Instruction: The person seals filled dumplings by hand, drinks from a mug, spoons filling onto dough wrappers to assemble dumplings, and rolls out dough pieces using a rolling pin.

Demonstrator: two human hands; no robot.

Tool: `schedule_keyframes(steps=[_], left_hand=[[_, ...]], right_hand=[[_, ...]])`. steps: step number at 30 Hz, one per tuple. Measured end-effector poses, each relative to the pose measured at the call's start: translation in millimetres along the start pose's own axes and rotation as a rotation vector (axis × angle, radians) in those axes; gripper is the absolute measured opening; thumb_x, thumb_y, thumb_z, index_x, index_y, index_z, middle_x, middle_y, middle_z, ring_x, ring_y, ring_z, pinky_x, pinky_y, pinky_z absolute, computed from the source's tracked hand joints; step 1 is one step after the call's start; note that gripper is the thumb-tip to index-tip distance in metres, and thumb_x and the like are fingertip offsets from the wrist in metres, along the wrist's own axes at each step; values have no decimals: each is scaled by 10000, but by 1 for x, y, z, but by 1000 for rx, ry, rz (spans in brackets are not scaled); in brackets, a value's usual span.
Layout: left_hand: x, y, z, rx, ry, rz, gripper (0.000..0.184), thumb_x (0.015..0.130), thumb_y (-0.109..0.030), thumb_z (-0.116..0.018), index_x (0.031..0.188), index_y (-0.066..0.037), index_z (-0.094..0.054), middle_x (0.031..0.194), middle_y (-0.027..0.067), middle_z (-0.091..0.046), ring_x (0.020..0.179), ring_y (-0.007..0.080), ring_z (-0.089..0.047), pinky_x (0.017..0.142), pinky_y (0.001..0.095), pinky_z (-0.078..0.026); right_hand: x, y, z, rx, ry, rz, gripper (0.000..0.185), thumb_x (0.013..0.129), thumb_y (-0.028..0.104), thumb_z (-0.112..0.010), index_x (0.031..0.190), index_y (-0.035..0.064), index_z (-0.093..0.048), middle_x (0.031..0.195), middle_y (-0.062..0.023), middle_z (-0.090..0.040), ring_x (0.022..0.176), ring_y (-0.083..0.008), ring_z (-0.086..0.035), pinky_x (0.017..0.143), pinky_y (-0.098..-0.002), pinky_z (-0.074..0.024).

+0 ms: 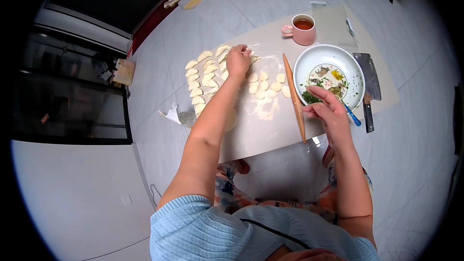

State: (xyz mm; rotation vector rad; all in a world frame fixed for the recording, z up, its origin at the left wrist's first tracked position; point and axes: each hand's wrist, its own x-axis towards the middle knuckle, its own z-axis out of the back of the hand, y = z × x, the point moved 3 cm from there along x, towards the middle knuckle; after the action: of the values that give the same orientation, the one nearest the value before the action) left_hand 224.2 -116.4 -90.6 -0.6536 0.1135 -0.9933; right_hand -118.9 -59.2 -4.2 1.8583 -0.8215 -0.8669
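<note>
My left hand (238, 61) is over the far end of the dumpling rows, fingers curled together; whatever they hold is hidden. Folded dumplings (209, 69) stand in rows to its left, and one lies partly under its right side. Small dough pieces (264, 85) lie on floured board nearer me. My right hand (329, 110) hovers at the near left rim of the white bowl (356, 97), thumb and fingers apart, nothing visible between them. In the bowl are chopped greens (311, 97) and other filling. A rolling pin (294, 97) lies just left of this hand.
A pink mug (304, 36) of reddish liquid stands beyond the bowl. The cleaver (369, 79) lies right of the bowl, near a blue-handled utensil (354, 117). A clear bag (186, 118) is at the low table's (253, 142) left edge.
</note>
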Motion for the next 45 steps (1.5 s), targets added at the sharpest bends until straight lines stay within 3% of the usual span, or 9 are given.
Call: schedule_keyframes(steps=[1,5,9,11,17,23,33,40,45], left_hand=[[8,-5,-2,-166,-61,-34,264,820,-203,-679,1019,-31,-699,993,147,-679,877,304,-654,785,383,-511],[40,-49,-37,-403,70,-142,312,888,-206,-605,1120,-2,-652,1005,168,-680,892,299,-665,814,366,-511],[74,-65,-88,-313,21,-330,375,920,-230,-574,1185,33,-603,981,152,-689,859,259,-676,760,344,-525],[64,-95,-86,-745,495,17,390,939,-271,-546,1142,59,-594,939,120,-689,795,193,-663,685,308,-527],[72,-95,-114,-720,618,129,291,948,-304,-503,908,-31,-595,768,37,-635,609,114,-523,534,265,-432],[54,-100,-113,-800,509,97,293,942,-302,-493,862,-33,-578,683,12,-552,553,114,-464,512,262,-398],[-6,-146,3,-965,396,133,255,927,-221,-536,785,-12,-574,626,14,-457,523,114,-401,472,278,-362],[-79,-201,106,-1122,364,82,282,903,-181,-473,719,23,-534,536,11,-366,471,115,-329,431,264,-239],[-128,-228,157,-1094,413,-33,316,904,-205,-458,694,20,-530,525,6,-367,465,104,-322,421,257,-228]], right_hand=[[-1,2,2,34,-39,40,437,902,75,-536,1321,-40,-491,1200,-146,-612,893,-145,-642,804,-239,-481],[2,8,12,84,-117,68,398,904,62,-522,1287,-45,-517,1253,-151,-585,886,-143,-639,798,-241,-484],[3,15,21,149,-192,77,364,905,57,-514,1252,-50,-536,1257,-154,-589,861,-141,-635,786,-242,-486],[2,17,26,158,-217,69,357,907,58,-513,1246,-48,-540,1255,-156,-592,855,-142,-635,784,-243,-488],[2,18,35,311,-238,56,337,917,87,-528,1227,-46,-543,1190,-159,-633,839,-158,-634,775,-264,-496],[2,18,44,391,-232,66,326,913,80,-526,1213,-45,-551,1176,-167,-636,831,-170,-633,767,-283,-495],[5,25,60,467,-311,109,345,909,92,-539,1217,-62,-530,1158,-175,-637,814,-167,-617,759,-278,-492],[4,27,73,509,-339,136,341,896,90,-546,1197,-69,-529,1154,-181,-627,813,-188,-607,747,-274,-484],[5,24,77,520,-316,147,351,885,74,-545,1201,-76,-519,1145,-188,-625,820,-199,-602,736,-278,-486]])
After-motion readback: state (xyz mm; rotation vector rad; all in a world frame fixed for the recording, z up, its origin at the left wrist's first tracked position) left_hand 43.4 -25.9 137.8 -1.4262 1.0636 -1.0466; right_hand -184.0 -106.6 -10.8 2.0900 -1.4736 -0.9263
